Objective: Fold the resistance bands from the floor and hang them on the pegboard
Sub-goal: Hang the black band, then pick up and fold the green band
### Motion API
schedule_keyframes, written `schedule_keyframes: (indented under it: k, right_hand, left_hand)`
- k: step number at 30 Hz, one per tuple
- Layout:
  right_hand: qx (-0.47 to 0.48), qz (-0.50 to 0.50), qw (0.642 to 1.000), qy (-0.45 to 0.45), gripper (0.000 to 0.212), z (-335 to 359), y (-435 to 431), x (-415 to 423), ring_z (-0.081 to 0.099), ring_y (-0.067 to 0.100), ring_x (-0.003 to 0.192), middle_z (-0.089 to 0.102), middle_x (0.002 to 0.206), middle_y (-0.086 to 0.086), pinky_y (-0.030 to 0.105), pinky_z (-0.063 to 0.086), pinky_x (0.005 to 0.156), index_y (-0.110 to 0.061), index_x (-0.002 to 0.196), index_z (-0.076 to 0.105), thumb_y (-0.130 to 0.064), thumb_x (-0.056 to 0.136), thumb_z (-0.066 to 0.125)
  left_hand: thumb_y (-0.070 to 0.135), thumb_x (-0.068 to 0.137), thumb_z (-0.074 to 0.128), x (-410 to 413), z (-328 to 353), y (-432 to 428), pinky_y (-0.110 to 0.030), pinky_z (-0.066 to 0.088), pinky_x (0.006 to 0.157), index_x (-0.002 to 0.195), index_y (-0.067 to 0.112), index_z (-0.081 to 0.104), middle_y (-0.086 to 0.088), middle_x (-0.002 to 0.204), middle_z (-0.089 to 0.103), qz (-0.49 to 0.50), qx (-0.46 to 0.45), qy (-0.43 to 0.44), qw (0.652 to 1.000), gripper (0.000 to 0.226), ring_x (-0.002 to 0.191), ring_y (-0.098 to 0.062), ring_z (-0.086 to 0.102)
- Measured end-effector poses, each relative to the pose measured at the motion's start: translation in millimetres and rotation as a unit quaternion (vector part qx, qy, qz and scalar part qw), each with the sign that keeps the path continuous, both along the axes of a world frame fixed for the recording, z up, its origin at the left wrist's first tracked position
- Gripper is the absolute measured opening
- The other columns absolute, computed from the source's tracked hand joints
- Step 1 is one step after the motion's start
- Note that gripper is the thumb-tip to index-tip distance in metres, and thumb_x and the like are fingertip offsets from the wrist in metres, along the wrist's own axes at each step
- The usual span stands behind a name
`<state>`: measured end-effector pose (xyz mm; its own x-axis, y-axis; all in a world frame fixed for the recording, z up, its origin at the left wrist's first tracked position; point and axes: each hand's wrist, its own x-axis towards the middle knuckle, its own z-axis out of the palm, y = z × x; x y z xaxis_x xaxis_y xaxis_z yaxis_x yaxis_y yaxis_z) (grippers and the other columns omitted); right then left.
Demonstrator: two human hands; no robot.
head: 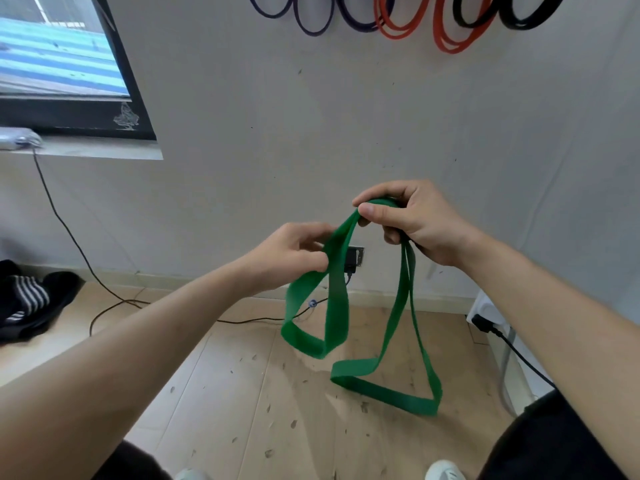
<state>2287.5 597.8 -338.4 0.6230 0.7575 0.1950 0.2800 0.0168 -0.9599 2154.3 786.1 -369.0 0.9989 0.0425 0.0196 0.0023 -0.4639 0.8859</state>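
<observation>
Green resistance band [337, 299] held up in both hands above the wooden floor [242, 393].
Left hand [294, 251] pinches one strand; right hand [412, 220] pinches the top fold, two loops dangling; purple, red and black bands [450, 32] hang on the wall above.

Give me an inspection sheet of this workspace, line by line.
Surface: wooden floor, scuffed and speckled with dark marks.
Job's things: green resistance band held up, two loops hanging; purple bands, orange bands and black bands hang on the wall.
Clutter: dark striped clothing on the floor at left.
Grippers: left hand pinches one strand; right hand grips the top fold.
Cables: thin cable from sill to floor; black plug and cord at right.
Surroundings: window, wall socket.
</observation>
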Motion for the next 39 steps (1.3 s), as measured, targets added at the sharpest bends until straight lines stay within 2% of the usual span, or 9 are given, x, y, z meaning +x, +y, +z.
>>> schedule_keyframes:
  k: [3, 6, 11, 16, 20, 25, 29, 34, 39]
  right_hand:
    - [0.011, -0.021, 1.0, -0.016, 0.007, -1, 1, -3, 0.045, 0.027, 0.06, 0.071, 0.079, 0.013, 0.026, 0.041, 0.049, -0.013, 0.093, 0.075, -0.013, 0.087, 0.073]
    - [0.023, -0.024, 0.999, -0.017, 0.008, -1, 1, -5, 0.046, 0.02, 0.054, 0.072, 0.08, 0.011, 0.024, 0.042, 0.048, -0.015, 0.092, 0.075, -0.015, 0.084, 0.074]
    - [0.043, -0.021, 0.999, -0.004, 0.023, 3, -1, -7, 0.047, 0.015, 0.051, 0.072, 0.081, 0.011, 0.022, 0.043, 0.048, -0.011, 0.096, 0.074, -0.023, 0.077, 0.075]
    - [0.044, -0.015, 0.999, -0.005, 0.023, 3, -6, 0, 0.047, 0.015, 0.052, 0.072, 0.083, 0.013, 0.024, 0.042, 0.049, -0.013, 0.095, 0.074, -0.026, 0.076, 0.075]
    - [0.036, -0.01, 0.999, 0.001, 0.025, 4, -12, 7, 0.048, 0.015, 0.052, 0.071, 0.087, 0.017, 0.024, 0.043, 0.052, -0.012, 0.097, 0.073, -0.025, 0.076, 0.074]
    - [-0.012, 0.013, 1.0, -0.006, 0.031, -2, -20, 19, 0.059, 0.018, 0.068, 0.071, 0.095, 0.018, 0.03, 0.048, 0.066, -0.013, 0.107, 0.071, -0.021, 0.077, 0.075]
    - [-0.098, 0.064, 0.993, -0.004, 0.058, -6, -27, 25, 0.067, 0.019, 0.088, 0.073, 0.105, 0.017, 0.028, 0.055, 0.081, -0.024, 0.132, 0.06, -0.014, 0.077, 0.077]
    - [-0.216, 0.15, 0.965, -0.023, 0.05, -18, -13, 6, 0.066, 0.015, 0.086, 0.068, 0.087, 0.001, 0.032, 0.056, 0.086, -0.018, 0.129, 0.06, -0.006, 0.083, 0.077]
    - [-0.061, 0.12, 0.991, 0.021, 0.049, -18, 9, -18, 0.068, 0.029, 0.106, 0.067, 0.116, 0.022, 0.037, 0.055, 0.092, -0.012, 0.13, 0.057, -0.011, 0.084, 0.075]
  left_hand:
    - [0.019, 0.084, 0.068, -2, -4, -8, -0.029, 0.057, 0.096, 0.138, 0.023, 0.057, -0.005, 0.123, 0.073, -0.027, -0.083, 0.017, 0.996, 0.055, 0.115, -0.013, 0.069]
    - [0.035, 0.084, 0.08, 1, -9, -19, -0.031, 0.059, 0.094, 0.147, 0.021, 0.049, -0.001, 0.12, 0.073, 0.022, -0.07, -0.001, 0.997, 0.072, 0.109, -0.01, 0.072]
    - [0.041, 0.09, 0.075, 4, -15, -31, -0.046, 0.057, 0.091, 0.122, 0.024, 0.064, -0.011, 0.114, 0.072, 0.093, 0.033, -0.061, 0.993, 0.038, 0.1, -0.024, 0.068]
    - [0.05, 0.078, 0.059, 3, -8, -19, -0.061, 0.051, 0.095, 0.116, 0.014, 0.065, -0.021, 0.107, 0.071, 0.1, 0.073, -0.055, 0.991, 0.053, 0.099, -0.037, 0.068]
    - [0.04, 0.075, 0.057, -1, 3, 1, -0.058, 0.054, 0.093, 0.113, 0.029, 0.068, 0.002, 0.097, 0.078, 0.063, 0.136, -0.021, 0.989, 0.042, 0.098, -0.034, 0.07]
    - [0.051, 0.08, 0.061, 1, 10, 24, -0.049, 0.057, 0.08, 0.116, 0.051, 0.069, -0.006, 0.097, 0.078, 0.061, 0.17, -0.039, 0.983, 0.037, 0.086, -0.036, 0.069]
    - [0.033, 0.094, 0.072, 0, 12, 27, -0.033, 0.051, 0.105, 0.139, 0.03, 0.063, 0.012, 0.125, 0.073, 0.079, 0.138, -0.093, 0.983, 0.046, 0.108, -0.003, 0.069]
    - [0.026, 0.092, 0.073, 1, 15, 16, -0.04, 0.053, 0.092, 0.129, 0.026, 0.071, 0.004, 0.101, 0.072, 0.066, 0.12, -0.164, 0.977, 0.037, 0.09, -0.016, 0.064]
    - [0.035, 0.086, 0.076, 2, 12, 3, -0.033, 0.057, 0.086, 0.12, 0.03, 0.076, 0.01, 0.102, 0.074, 0.044, 0.124, -0.172, 0.976, 0.034, 0.089, -0.012, 0.068]
